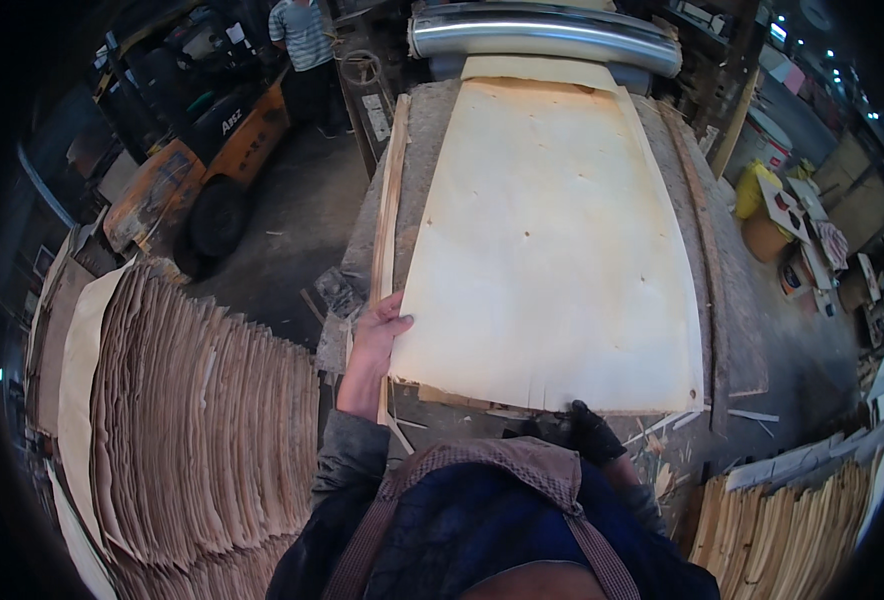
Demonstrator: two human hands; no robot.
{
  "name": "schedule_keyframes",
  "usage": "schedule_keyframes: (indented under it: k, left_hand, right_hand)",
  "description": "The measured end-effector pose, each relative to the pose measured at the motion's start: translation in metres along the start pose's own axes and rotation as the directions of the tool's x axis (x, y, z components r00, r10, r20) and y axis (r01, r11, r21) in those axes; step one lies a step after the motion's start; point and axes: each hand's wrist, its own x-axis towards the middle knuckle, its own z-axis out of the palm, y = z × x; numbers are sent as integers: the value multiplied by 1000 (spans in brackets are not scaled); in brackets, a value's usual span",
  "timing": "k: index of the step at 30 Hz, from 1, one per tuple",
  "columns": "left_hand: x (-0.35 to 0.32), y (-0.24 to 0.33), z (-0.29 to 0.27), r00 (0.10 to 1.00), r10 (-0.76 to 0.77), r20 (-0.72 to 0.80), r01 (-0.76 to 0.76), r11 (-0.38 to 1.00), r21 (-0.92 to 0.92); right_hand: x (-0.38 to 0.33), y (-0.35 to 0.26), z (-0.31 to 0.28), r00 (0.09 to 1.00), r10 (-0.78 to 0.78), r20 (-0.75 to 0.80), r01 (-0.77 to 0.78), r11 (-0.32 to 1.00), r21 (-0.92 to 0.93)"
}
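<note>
A large pale wood veneer sheet (552,220) lies lengthwise on a worn table, its far end up against a shiny metal roller (547,38). Bare, my left hand (382,325) grips the sheet's left edge near the front corner, thumb on top and fingers partly hidden beneath. My right hand (592,432), in a dark glove, is at the sheet's near edge, right of the middle. Its thumb or a fingertip shows at the rim; the other fingers are hidden or too dark to make out. Small knots and splits mark the veneer.
Wooden strips (390,210) run along the table's left side, and a rail (697,230) along its right. A tall veneer stack (202,420) stands at left, another stack (782,530) at lower right. Beyond are an orange forklift (197,165) and a standing person (307,50).
</note>
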Motion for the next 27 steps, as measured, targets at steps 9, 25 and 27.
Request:
schedule_keyframes:
  k: [9,25,27]
  left_hand:
    - [27,-49,-40,978,-18,-208,86,943,323]
    - [3,-160,-41,968,-1,-253,244,258,935]
    - [6,-163,-51,972,54,-227,193,358,914]
  right_hand:
    - [17,-34,21,982,-174,74,166,981,97]
    - [183,-168,59,911,-345,227,324,938,127]
    - [178,-161,66,937,-276,212,262,961,94]
